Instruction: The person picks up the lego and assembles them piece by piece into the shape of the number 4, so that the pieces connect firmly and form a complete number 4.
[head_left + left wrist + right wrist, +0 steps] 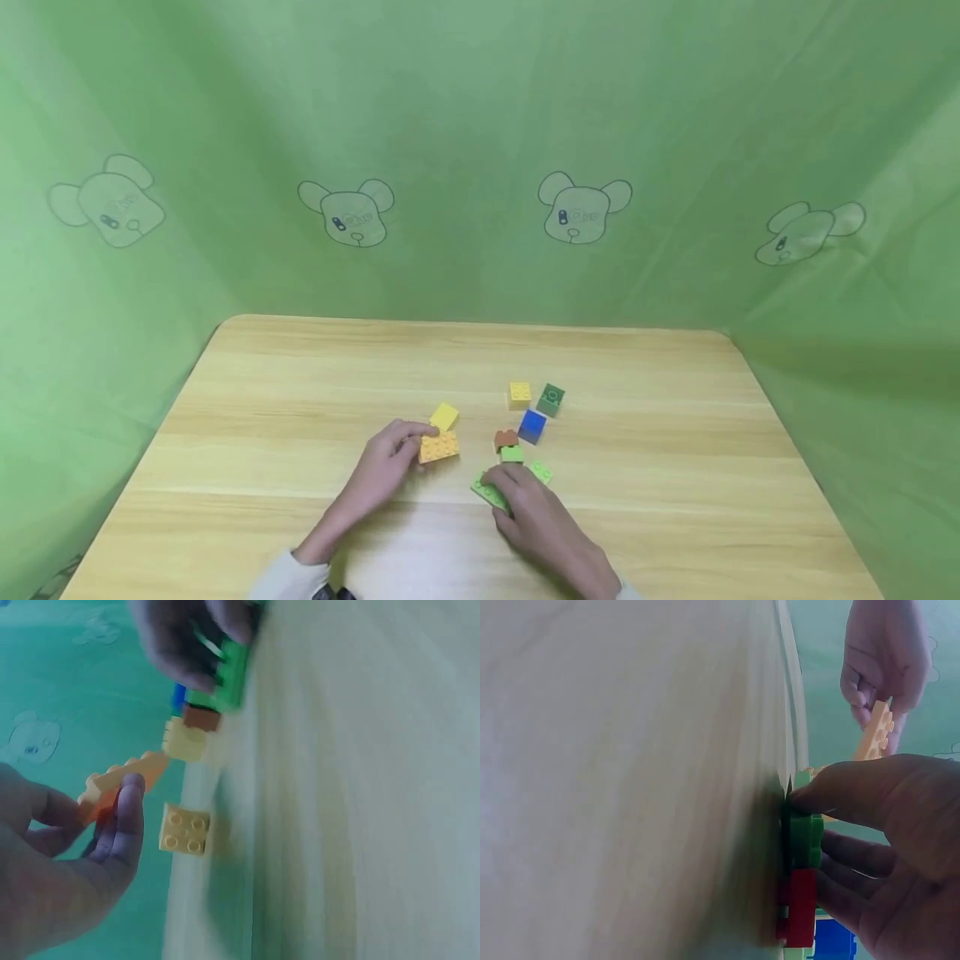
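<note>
My left hand (386, 462) pinches an orange studded brick (438, 447) between thumb and fingers. In the left wrist view this orange brick (124, 784) is tilted and held above the table. A yellow brick (444, 417) lies just behind it. My right hand (536, 517) grips a long light green brick (487, 492) low at the tabletop, with the fingers covering part of it. Right beside that hand are a small light green brick (512, 454), another light green brick (541, 472) and a reddish-brown brick (506, 437). In the right wrist view the thumb is at the gripped green brick (806, 840).
Farther back on the wooden table (300, 375) stand a yellow brick (520, 395), a dark green brick (551, 400) and a blue brick (532, 426). A green curtain (465, 108) with printed bear heads surrounds the table's back and sides.
</note>
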`<state>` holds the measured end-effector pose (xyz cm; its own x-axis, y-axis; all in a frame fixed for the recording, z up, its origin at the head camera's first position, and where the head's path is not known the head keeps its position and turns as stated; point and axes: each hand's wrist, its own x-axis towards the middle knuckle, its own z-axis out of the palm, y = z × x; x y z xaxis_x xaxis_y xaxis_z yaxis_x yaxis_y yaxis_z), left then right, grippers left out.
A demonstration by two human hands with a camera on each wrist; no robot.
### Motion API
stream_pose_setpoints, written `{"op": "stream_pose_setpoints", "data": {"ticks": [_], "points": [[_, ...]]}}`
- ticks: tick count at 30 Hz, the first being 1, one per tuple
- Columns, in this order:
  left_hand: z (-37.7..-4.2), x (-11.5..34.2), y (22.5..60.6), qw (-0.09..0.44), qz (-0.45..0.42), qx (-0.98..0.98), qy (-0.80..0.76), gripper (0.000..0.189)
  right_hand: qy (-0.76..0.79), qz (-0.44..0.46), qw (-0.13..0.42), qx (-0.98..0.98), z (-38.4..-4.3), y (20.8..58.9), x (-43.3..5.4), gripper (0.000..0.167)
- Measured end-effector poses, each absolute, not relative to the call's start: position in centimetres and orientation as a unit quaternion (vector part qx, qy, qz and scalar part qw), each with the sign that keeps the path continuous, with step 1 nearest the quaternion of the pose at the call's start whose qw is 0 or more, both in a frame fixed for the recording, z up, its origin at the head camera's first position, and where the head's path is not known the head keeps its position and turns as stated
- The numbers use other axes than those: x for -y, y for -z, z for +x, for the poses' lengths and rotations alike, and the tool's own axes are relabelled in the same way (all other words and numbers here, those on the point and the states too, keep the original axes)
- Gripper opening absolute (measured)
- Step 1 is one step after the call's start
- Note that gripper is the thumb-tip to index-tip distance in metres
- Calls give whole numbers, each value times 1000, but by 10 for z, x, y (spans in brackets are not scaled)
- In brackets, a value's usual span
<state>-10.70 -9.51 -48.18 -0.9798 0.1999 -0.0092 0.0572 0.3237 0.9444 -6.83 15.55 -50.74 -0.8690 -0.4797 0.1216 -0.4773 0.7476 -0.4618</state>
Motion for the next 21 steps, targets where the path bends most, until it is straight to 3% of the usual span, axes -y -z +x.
{"op": "stream_pose_setpoints", "data": {"ticks": [4,11,21], "points": [[-108,99,480,108,33,-750,-652,33,245,-264,-7,-933,-68,509,-156,41],[-108,107,479,168,24,-722,-671,55,267,-257,-18,-929,-68,508,-158,43],[-106,104,478,177,82,-703,-684,48,359,-268,-82,-890,-77,492,-165,46]]}}
